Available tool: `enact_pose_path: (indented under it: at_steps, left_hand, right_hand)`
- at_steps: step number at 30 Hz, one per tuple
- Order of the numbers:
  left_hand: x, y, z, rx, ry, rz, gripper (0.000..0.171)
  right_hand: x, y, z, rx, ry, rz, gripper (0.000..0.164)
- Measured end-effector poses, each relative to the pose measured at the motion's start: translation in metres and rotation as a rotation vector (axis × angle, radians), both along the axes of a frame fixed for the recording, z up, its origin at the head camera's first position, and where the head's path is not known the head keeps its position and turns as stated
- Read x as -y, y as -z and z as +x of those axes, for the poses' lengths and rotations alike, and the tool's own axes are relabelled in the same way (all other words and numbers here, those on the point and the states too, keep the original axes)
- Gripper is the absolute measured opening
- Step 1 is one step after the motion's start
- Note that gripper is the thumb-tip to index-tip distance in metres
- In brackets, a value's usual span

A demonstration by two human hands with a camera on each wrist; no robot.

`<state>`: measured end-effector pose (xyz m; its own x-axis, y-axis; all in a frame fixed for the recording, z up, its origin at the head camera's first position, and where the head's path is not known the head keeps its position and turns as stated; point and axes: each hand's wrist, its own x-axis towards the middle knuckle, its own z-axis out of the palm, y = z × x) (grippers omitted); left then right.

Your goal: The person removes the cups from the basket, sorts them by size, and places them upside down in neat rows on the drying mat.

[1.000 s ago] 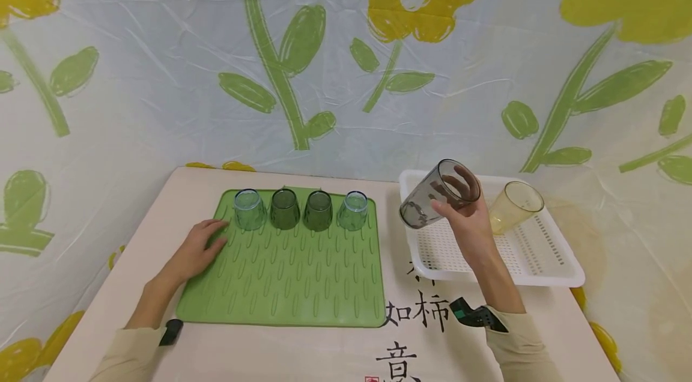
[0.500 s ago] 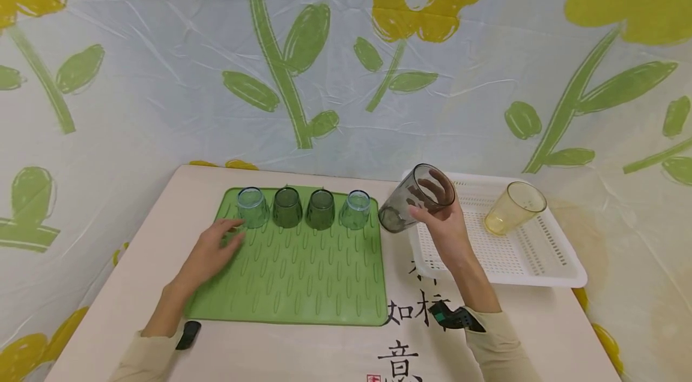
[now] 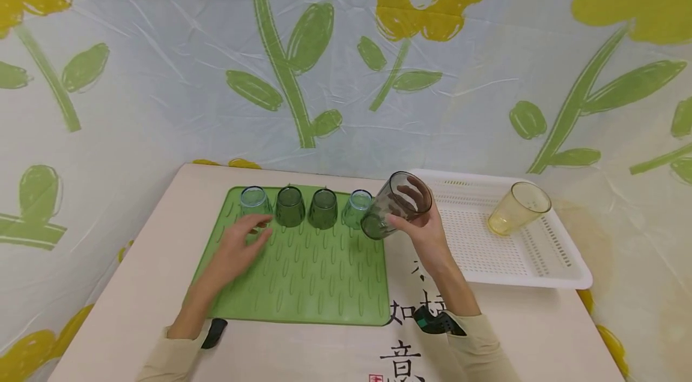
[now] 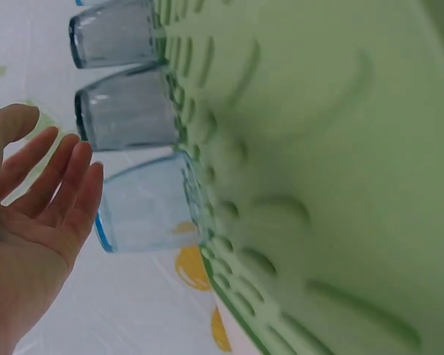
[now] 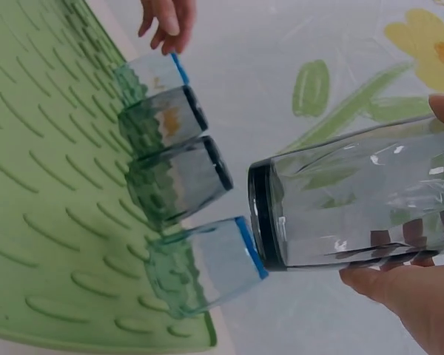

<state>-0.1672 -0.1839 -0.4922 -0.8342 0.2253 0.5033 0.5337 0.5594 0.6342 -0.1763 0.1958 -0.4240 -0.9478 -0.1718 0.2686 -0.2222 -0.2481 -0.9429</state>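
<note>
Smoky glass (image 3: 386,204): right of centre in the frame, held in the air over the mat's upper right corner; tilted, base to the lower left, mouth to the upper right.
Right hand (image 3: 426,239): grips that glass near its mouth, thumb on the near side and fingers round the far side, seen through the wall. A wrap like that probably suits so wide a body, and it leaves the base free.
Left hand (image 3: 238,251): left of centre, fingers loosely spread, thumb apart, nothing in them. It hovers by the left pale blue glass (image 3: 253,197); whether a fingertip touches it I can't tell.
Row on the mat: after that one come the left dark glass (image 3: 289,208), the right dark glass (image 3: 323,210) and the right pale blue glass (image 3: 354,211), all bottoms up along the back edge, perhaps so the front stays reachable.
Green mat (image 3: 324,286): centre left; its raised ridges likely let air under the rims.
White basket (image 3: 530,279): right side of the frame, with a yellow glass (image 3: 518,210) inside, tilted, mouth to the upper right, which probably makes it easy to grasp.
</note>
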Motion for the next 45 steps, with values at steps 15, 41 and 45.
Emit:
enact_pose_path:
  at_steps: [15,41,45]
  left_hand:
    - [-0.039,-0.01,0.001,0.053,0.078,0.084,0.032]
    - [-0.099,-0.03,0.009,0.221,0.274,0.306,0.058]
    - [-0.106,-0.032,0.011,0.259,0.238,0.293,0.07]
  right_hand:
    - [0.028,0.015,0.005,0.0,-0.045,0.023,0.087]
    - [0.073,0.034,0.014,0.015,-0.157,-0.004,0.093]
    - [0.076,0.039,0.014,-0.017,-0.165,0.005,0.092]
